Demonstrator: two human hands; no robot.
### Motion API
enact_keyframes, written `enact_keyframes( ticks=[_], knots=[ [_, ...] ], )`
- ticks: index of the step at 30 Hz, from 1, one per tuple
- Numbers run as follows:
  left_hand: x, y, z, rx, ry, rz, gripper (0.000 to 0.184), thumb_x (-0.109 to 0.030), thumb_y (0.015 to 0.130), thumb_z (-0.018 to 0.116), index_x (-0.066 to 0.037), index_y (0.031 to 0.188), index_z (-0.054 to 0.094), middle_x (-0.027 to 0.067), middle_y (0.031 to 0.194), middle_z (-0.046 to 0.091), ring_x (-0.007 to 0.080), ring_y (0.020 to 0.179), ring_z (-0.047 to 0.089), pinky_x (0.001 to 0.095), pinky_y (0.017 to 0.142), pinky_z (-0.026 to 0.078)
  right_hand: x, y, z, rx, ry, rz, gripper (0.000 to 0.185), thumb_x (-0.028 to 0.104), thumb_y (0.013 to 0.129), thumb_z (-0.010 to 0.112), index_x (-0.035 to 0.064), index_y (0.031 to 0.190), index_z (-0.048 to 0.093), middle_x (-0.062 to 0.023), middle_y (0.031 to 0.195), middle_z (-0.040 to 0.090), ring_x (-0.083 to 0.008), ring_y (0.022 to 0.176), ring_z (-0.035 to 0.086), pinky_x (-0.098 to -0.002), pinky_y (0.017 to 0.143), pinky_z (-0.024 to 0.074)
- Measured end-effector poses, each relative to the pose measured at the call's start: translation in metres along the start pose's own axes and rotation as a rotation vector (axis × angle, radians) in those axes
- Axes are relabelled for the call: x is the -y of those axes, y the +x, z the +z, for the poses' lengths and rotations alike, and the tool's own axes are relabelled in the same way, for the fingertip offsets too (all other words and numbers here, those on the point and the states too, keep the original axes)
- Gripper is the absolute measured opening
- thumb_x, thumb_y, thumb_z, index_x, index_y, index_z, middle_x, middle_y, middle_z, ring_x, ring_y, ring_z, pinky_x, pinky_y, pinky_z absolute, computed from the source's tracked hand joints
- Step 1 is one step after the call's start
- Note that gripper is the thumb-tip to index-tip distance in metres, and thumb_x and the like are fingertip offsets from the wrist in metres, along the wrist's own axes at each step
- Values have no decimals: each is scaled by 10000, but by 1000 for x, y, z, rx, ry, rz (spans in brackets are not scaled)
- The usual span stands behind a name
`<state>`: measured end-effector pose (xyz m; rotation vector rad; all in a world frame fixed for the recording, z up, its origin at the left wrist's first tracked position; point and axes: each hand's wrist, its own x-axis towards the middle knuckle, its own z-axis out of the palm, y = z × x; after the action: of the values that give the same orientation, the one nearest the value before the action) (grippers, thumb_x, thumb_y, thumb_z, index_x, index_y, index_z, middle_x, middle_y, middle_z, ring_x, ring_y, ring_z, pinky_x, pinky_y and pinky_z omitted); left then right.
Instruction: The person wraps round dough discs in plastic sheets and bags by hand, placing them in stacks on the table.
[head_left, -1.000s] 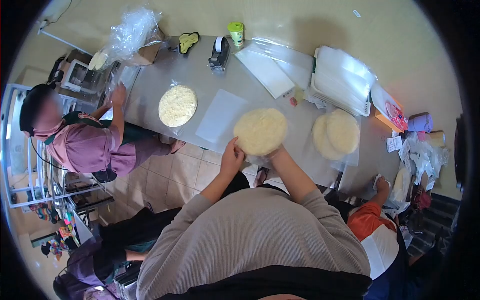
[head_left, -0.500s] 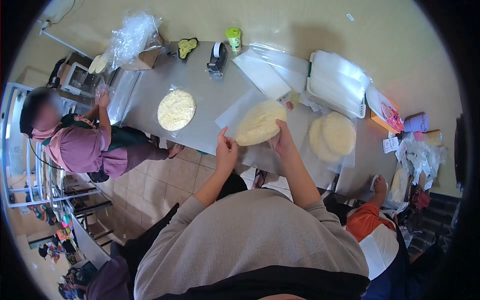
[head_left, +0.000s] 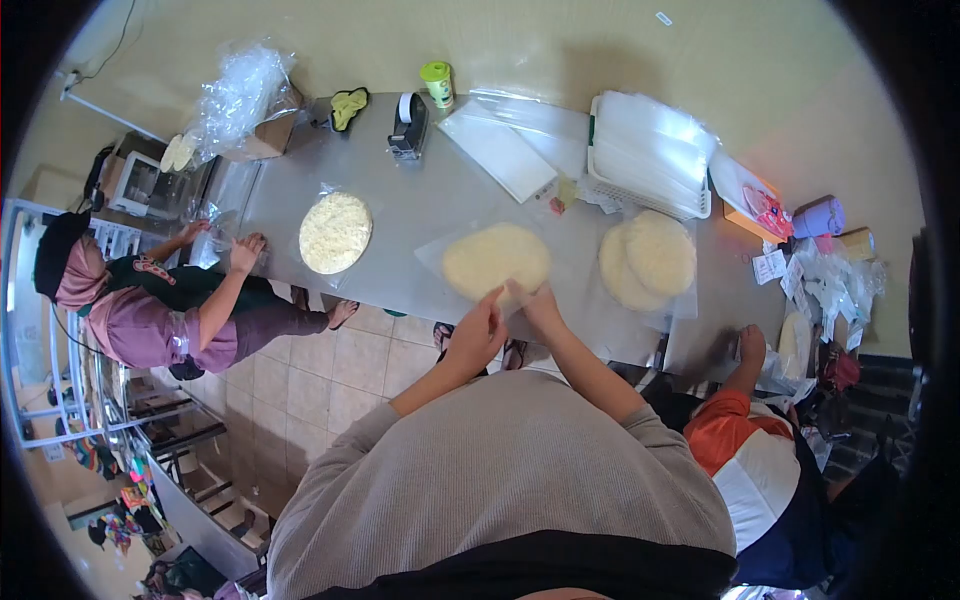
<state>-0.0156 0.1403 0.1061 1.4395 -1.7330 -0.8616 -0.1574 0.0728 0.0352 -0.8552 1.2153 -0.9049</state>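
Observation:
A pale round pizza base (head_left: 490, 258) lies on a clear plastic sheet (head_left: 430, 258) on the grey table, right in front of me. At its near edge, my left hand (head_left: 478, 335) is closed with fingertips pinched together. My right hand (head_left: 541, 308) is closed beside it, fingertips almost meeting the left ones. Something thin and whitish shows between them, too small to name. Right of my hands, two overlapping pizza bases (head_left: 660, 258) rest on plastic. To the left lies a round base with a crumbly white top (head_left: 335, 233).
A tape dispenser (head_left: 408, 128), a green-lidded cup (head_left: 437, 84) and a white basket of plastic sheets (head_left: 650, 150) line the table's back. A co-worker (head_left: 140, 300) stands at the left end; another person's arm (head_left: 740, 380) reaches in from the right.
The pizza base, lifted and tilted in my hands before, now lies flat on the plastic. My hands have come together at its near edge. The left co-worker's hands have moved apart.

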Motion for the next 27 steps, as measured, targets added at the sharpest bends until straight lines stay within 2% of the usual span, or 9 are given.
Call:
enact_keyframes(
  ticks=[3, 6, 9, 12, 15, 17, 20, 23, 27],
  knots=[
    [20, -30, 9, 84, -74, -194, 452, -173, 807, 649, 14, 1180, 474, 70, 775, 523, 159, 713, 556, 284, 633, 455, -69, 12, -24, 157, -488, 135, 447, 349, 862, 555, -16, 1119, 563, -194, 935, 647, -281, 847, 629, -367, 760, 496],
    [100, -60, 32, -189, -209, -637, 501, -370, 817, 660, 27, 1087, 518, 80, 760, 558, 167, 679, 577, 303, 579, 460, -36, -9, -30, 470, -796, 28, 348, 370, 888, 538, 53, 991, 639, -131, 899, 649, -243, 823, 624, -333, 739, 481],
    [135, -73, 28, 233, -323, -1047, 590, -530, 831, 585, 40, 981, 569, 104, 760, 597, 167, 618, 569, 303, 525, 453, 3, -26, -35, 565, -1153, -9, 286, 345, 854, 575, 96, 971, 653, -159, 880, 643, -291, 833, 627, -363, 720, 487],
    [141, -77, 36, 186, -421, -1006, 544, -500, 891, 494, 31, 855, 606, 110, 799, 635, 156, 597, 571, 279, 518, 452, 38, -35, -26, 499, -1182, -186, 364, 333, 791, 640, 98, 1067, 614, -154, 1046, 613, -323, 1004, 576, -404, 853, 458],
    [133, -72, 34, 129, -539, -813, 440, -393, 934, 469, 13, 837, 611, 76, 782, 630, 133, 615, 564, 254, 555, 449, 55, -44, -12, 341, -1271, -799, 523, 318, 741, 690, 113, 1198, 537, -107, 1270, 497, -268, 1213, 448, -479, 1019, 323],
    [113, -55, 24, 148, -591, -639, 386, -329, 953, 451, 0, 825, 607, 50, 753, 615, 116, 620, 550, 241, 578, 443, 70, -47, -1, 378, -1287, -804, 618, 321, 705, 721, 103, 1238, 495, -48, 1428, 330, -258, 1336, 289, -534, 1096, 168],
    [26, -18, -23, 243, -594, -445, 352, -269, 968, 432, -15, 789, 598, 23, 701, 580, 91, 616, 518, 225, 592, 425, 94, -48, 6, 417, -1262, -899, 598, 275, 733, 700, 117, 1267, 483, -46, 1411, 379, -229, 1329, 320, -536, 1104, 148],
    [-24, 20, -55, 289, -559, -358, 353, -257, 971, 428, -26, 757, 587, 6, 652, 543, 69, 588, 479, 213, 560, 389, 98, -35, -3, 340, -1248, -1036, 530, 230, 773, 664, 128, 1269, 507, -44, 1248, 555, -219, 1212, 477, -513, 1099, 205],
    [-51, 56, -66, 215, -726, -310, 365, -267, 975, 428, -44, 723, 569, -6, 599, 495, 60, 534, 430, 203, 503, 334, 134, -30, -32, 280, -727, -544, 314, 149, 825, 602, 105, 1136, 618, -51, 988, 677, -193, 980, 624, -380, 965, 412]
  ],
)
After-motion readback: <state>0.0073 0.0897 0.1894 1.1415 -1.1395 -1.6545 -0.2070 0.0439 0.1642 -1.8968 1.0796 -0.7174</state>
